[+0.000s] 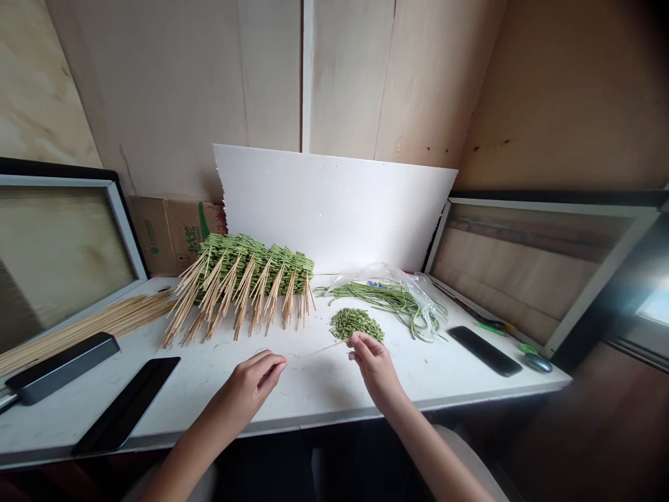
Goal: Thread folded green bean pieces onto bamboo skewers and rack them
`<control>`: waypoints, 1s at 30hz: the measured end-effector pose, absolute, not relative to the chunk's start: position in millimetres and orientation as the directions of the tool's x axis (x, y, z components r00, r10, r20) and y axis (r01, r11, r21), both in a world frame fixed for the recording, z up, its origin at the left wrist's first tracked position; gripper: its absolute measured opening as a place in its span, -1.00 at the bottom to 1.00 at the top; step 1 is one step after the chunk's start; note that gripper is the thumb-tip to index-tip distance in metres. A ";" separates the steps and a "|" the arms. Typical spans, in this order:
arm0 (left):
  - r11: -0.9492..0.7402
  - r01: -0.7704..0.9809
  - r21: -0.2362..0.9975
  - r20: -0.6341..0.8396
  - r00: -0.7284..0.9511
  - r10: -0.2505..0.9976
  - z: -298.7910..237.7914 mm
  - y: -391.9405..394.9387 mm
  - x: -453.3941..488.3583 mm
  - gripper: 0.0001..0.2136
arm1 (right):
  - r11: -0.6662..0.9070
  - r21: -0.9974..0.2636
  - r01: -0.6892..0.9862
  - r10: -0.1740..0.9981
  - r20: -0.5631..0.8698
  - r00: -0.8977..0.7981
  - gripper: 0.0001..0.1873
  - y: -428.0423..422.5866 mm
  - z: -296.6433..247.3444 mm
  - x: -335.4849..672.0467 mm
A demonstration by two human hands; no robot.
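Observation:
Between my two hands runs a thin wooden skewer (324, 347), slanting up to the right above the white table. My left hand (260, 373) pinches its lower left end. At its other end my right hand (368, 357) has closed fingers, just in front of a heap of short-cut green bean pieces (355, 323). Whether a bean piece is inside the right fingers is hidden. To the left lies a large stack of skewered green beans (256, 261), their bare stick ends (243, 296) pointing toward me.
Long uncut beans (376, 296) lie by a clear plastic bag (426, 307) behind the heap. Loose skewers (99, 324), a dark oblong device (65, 366) and a flat black slab (128, 404) occupy the left. A black phone-like object (485, 350) and a mouse (537, 362) are at right.

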State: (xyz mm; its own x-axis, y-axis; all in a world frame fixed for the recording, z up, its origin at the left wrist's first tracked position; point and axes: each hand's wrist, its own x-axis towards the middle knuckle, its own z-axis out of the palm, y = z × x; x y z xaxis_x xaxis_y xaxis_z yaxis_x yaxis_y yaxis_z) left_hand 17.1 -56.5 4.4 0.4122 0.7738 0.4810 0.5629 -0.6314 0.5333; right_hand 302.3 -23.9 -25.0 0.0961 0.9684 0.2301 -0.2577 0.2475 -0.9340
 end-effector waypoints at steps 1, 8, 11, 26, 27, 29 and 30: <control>-0.628 0.563 0.537 0.473 0.415 0.777 5.0 -56.4 17.0 -0.76 | 0.255 -0.935 -0.248 0.967 0.238 0.095 -0.72 -23.8 -25.6 302.5; -0.629 0.551 0.548 0.448 0.442 0.777 6.4 -58.0 19.9 -0.73 | 0.285 -0.943 -0.172 0.957 0.272 0.099 -0.68 -22.2 -24.1 306.9; -0.633 0.540 0.555 0.458 0.436 0.774 3.7 -57.4 23.0 -0.73 | 0.303 -0.940 -0.158 0.953 0.295 0.070 -0.68 -21.0 -19.3 311.2; -0.718 0.538 0.442 0.531 0.488 0.693 1.7 -65.4 26.3 -0.76 | 0.301 -0.937 -0.180 0.951 0.281 0.126 -0.67 -22.0 -8.3 315.6; -0.716 0.537 0.447 0.526 0.489 0.695 1.8 -66.1 27.2 -0.76 | 0.308 -0.939 -0.156 0.950 0.293 0.109 -0.69 -23.6 -7.3 314.5; -0.710 0.531 0.463 0.515 0.490 0.703 1.2 -66.5 28.9 -0.75 | 0.329 -0.937 -0.117 0.944 0.322 0.072 -0.70 -27.3 -5.1 310.9; -0.707 0.526 0.472 0.513 0.488 0.706 0.6 -66.2 29.6 -0.75 | 0.338 -0.935 -0.106 0.941 0.334 0.054 -0.70 -29.1 -4.1 308.6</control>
State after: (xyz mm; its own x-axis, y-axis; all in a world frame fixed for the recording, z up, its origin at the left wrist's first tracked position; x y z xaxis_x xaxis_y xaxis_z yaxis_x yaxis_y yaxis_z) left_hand 29.6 -66.2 0.6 0.4883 0.7061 0.5128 0.5262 -0.7070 0.4725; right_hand 308.6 -29.1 -4.1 0.0543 0.9411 0.3338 -0.1064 0.3379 -0.9351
